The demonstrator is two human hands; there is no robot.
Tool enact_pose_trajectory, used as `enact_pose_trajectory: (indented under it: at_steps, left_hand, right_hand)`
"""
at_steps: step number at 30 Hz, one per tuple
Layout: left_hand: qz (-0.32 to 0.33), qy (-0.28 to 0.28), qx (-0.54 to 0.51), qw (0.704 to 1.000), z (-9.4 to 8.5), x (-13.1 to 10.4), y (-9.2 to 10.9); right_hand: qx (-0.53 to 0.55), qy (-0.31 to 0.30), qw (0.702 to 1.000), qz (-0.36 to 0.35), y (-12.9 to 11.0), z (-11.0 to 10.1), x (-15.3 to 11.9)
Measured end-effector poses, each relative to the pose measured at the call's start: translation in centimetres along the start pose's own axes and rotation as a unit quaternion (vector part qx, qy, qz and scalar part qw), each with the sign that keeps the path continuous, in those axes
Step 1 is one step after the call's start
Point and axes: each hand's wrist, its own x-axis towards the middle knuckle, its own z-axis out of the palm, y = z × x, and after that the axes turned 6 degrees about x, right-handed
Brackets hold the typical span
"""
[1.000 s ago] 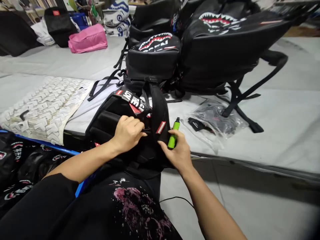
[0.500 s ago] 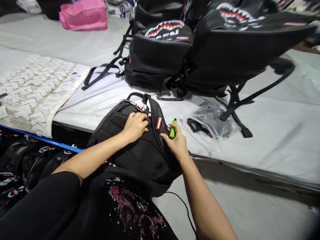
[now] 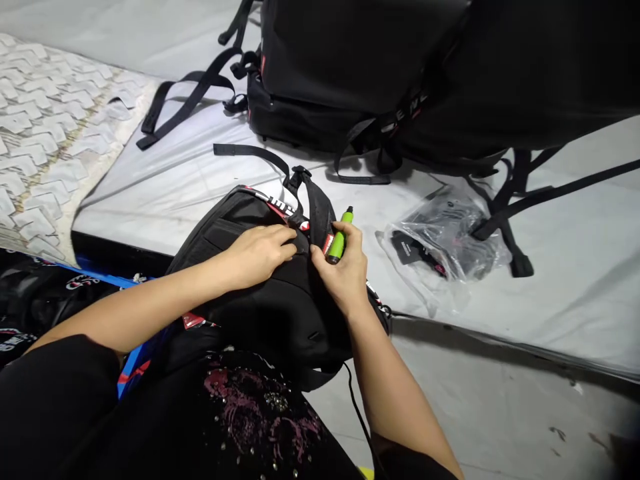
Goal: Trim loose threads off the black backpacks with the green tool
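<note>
A black backpack (image 3: 260, 300) rests on my lap against the table edge, its back panel and a shoulder strap (image 3: 320, 207) facing up. My left hand (image 3: 265, 250) lies closed on the upper panel, its fingers curled on the black fabric near the white-and-red printed trim. My right hand (image 3: 343, 263) is closed around a green tool (image 3: 341, 237) with a black tip, which points up and away from me. Its thumb and fingers are also at the strap beside a small red label (image 3: 328, 244). What lies under my left fingertips is hidden.
Large black bags (image 3: 350, 67) stand at the back of the white table (image 3: 565, 267). A clear plastic bag (image 3: 450, 233) with black items lies to the right. White cut pieces (image 3: 45, 133) cover a mat at left. A dark cable hangs below the backpack.
The view has moved closer and lower. The shoulder strap now bends more upright, with its webbing end spread to the left on the table. My right hand has come nearer to my left.
</note>
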Motion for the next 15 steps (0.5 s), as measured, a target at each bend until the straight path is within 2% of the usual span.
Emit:
enact_pose_trajectory:
  at_steps: [3, 5, 6, 8, 10, 12, 15]
  left_hand:
    - [-0.013, 0.045, 0.034, 0.998, -1.4, 2.0, -0.7]
    - [-0.037, 0.059, 0.038, 0.997, -1.7, 4.0, -1.6]
    - [-0.039, 0.038, 0.031, 0.998, -1.5, 5.0, -2.2]
    - [-0.029, -0.038, 0.008, 0.999, -0.7, 6.8, -3.4]
    - [-0.017, -0.098, 0.001, 0.995, 0.2, 7.7, -4.3]
    - [-0.003, -0.106, 0.014, 0.994, 0.8, 7.9, -4.6]
    - [0.016, -0.074, 0.039, 0.996, 0.8, 7.5, -4.0]
  right_hand:
    - [0.020, -0.004, 1.000, 0.018, 0.1, -0.5, 0.0]
    - [0.033, -0.004, 0.999, 0.031, 0.1, -0.7, -0.1]
    - [0.039, -0.004, 0.999, 0.037, 0.2, -0.7, 0.0]
    - [0.049, -0.001, 0.998, 0.049, 0.3, -0.5, 0.0]
    - [0.054, 0.000, 0.997, 0.058, 0.3, -0.4, 0.1]
    - [0.056, -0.002, 0.997, 0.061, 0.3, -0.4, 0.1]
    - [0.060, 0.000, 0.996, 0.065, 0.3, -0.4, 0.1]
